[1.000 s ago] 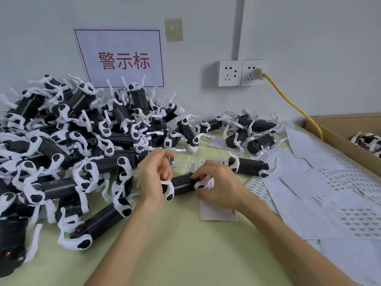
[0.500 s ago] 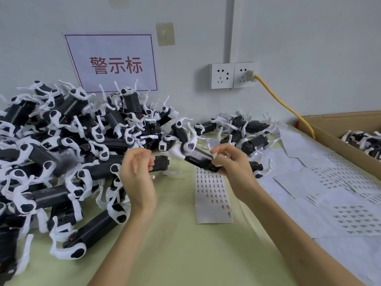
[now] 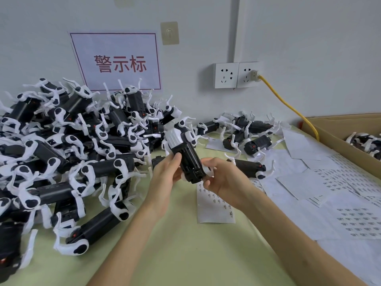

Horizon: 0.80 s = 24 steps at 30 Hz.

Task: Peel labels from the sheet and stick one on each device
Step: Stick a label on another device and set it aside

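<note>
Currently the long black plastic device point(image 3: 186, 156) w/ a white ribbed cap is held up off the table, mid-frame, btwn both hands. Its long axis runs diagonally: the white cap end points up and left toward the wall, the black end down-right toward the person. Thin white curved arms stick out near the cap. The left hand point(image 3: 165, 176) grips its left side, fingers curled against the black body. The right hand point(image 3: 223, 180) curls round the lower end, fingertips on a white piece there.

Just below the right hand a white label sheet point(image 3: 214, 209) lies flat on the pale yellow-green tabletop point(image 3: 185, 254). It carries columns of tiny dark labels, print too small to read.

Left: a big heap of black-and-white devices point(image 3: 68, 153). Behind, near the wall: a smaller group point(image 3: 249, 133) of the same. Right: overlapping white paper sheets point(image 3: 329, 190), some w/ label grids, and a brown cardboard box point(image 3: 334, 124) holding more units.

On the wall: a white paper sign point(image 3: 117, 60), red border, red characters 警示标, and a white double socket point(image 3: 235, 75) w/ a yellow cable point(image 3: 288, 106) plugged in.
</note>
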{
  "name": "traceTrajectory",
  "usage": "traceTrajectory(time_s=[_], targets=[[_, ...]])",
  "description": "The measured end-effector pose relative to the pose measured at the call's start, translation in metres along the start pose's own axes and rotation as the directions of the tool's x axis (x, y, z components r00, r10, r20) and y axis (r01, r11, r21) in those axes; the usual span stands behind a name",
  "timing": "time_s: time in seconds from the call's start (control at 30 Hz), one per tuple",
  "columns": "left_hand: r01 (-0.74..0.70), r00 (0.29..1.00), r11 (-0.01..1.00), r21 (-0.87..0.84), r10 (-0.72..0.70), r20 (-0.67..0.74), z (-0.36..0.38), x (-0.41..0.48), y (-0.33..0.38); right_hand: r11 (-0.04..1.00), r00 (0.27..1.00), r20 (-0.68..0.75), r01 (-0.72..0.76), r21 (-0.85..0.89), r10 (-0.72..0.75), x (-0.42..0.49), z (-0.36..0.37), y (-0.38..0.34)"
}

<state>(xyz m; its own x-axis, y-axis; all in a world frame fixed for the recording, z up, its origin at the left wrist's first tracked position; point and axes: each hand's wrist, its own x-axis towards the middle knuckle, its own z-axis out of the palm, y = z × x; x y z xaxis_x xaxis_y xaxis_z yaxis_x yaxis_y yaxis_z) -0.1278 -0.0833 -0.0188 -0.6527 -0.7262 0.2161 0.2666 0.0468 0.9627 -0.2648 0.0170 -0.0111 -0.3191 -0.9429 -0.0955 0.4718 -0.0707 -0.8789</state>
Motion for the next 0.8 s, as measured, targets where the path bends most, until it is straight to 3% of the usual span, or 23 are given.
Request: traceTrajectory(time_s=[0.1,0.17,0.27,0.33,0.47,0.63,0.8], targets=[[0.044,0.999,0.999,-0.003,-0.044,-0.02,-0.002,0.0,-0.003,0.929,0.988,-0.087,0.09,-0.359,-0.129,0.001,0.002,0.002],[0.071,0.996,0.997,-0.014,-0.071,-0.045,-0.002,0.0,-0.003,0.789,0.967,-0.105,0.122,-0.602,-0.23,0.0,0.004,0.004],[0.086,0.993,0.996,0.012,-0.085,-0.078,-0.004,0.0,-0.002,0.609,0.93,-0.064,0.183,-0.772,-0.361,0.001,0.006,0.011],[0.082,0.995,0.997,0.004,-0.081,-0.057,-0.004,0.0,-0.003,0.577,0.893,-0.037,0.258,-0.775,-0.449,0.001,0.004,0.015],[0.056,0.998,0.997,-0.046,-0.054,0.039,-0.001,0.0,-0.005,0.62,0.86,-0.007,0.361,-0.697,-0.51,0.0,0.004,0.014],[0.032,0.99,0.997,-0.075,-0.022,0.137,-0.003,0.001,-0.005,0.575,0.844,0.014,0.377,-0.726,-0.536,0.002,0.003,0.014],[0.035,0.988,0.997,-0.071,-0.024,0.15,-0.002,-0.002,-0.004,0.597,0.852,-0.013,0.356,-0.719,-0.523,0.001,0.002,0.013]])
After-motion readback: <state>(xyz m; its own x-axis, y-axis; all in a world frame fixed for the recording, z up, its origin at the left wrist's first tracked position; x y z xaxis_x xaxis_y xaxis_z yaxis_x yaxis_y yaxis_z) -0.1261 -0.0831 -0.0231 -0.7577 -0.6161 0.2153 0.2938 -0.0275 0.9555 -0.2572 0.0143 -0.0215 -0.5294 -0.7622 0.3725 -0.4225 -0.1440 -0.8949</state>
